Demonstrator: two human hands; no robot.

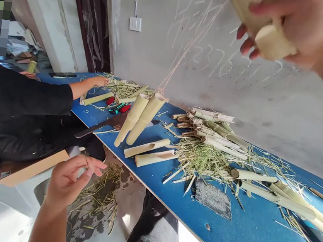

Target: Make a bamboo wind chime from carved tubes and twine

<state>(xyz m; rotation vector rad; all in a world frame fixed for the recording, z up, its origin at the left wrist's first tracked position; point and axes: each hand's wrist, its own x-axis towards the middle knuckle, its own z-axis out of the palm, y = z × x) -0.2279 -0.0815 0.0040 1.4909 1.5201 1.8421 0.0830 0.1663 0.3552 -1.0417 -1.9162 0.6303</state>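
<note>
My right hand (303,28), raised at the upper right and partly blurred, is wrapped round a pale bamboo piece (246,8). Thin strings (187,52) run from near that piece down to two hanging bamboo tubes (148,117) with slanted lower ends. These tubes hang tilted over the blue table (155,174), side by side. At the lower left, my left hand (69,176) is off the table edge, its fingers loosely bent and apart. A thin brown loop shows at one of its fingers; whether it is a ring or a thread I cannot tell.
Two cut bamboo pieces (155,157) lie by the near edge. Beyond are a bamboo stack (215,131), shavings (204,155), a grey abrasive sheet (213,198), a long blade (96,127) and red-handled tools (125,108). A co-worker in black (21,93) reaches in from the left.
</note>
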